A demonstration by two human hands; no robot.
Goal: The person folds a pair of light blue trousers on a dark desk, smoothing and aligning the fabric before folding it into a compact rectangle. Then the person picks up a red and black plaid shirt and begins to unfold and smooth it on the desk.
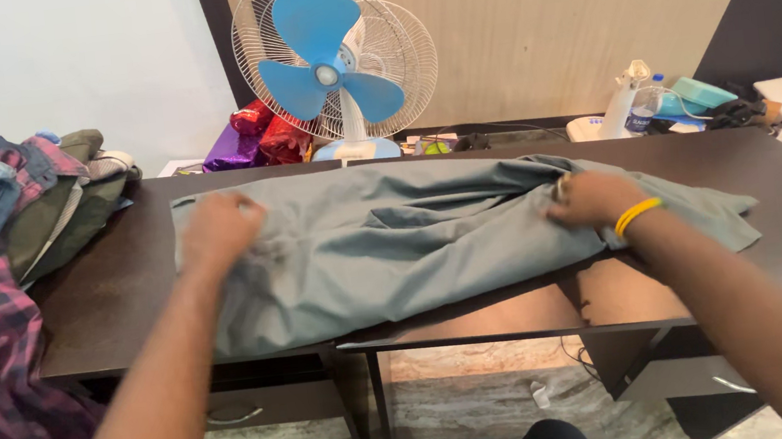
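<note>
The grey trousers lie flat across the dark table. The left hand, at 9 o'clock, presses down closed on the cloth. The right hand, at 3 o'clock, pinches a fold. Judgement: pull both ends taut and keep the edges aligned. Motion blur hides the fingers. At 12 o'clock stands a blue fan.

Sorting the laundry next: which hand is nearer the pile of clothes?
Left. The left hand presses the grey trousers close beside the pile of clothes; the right hand lies far across the table.
</note>
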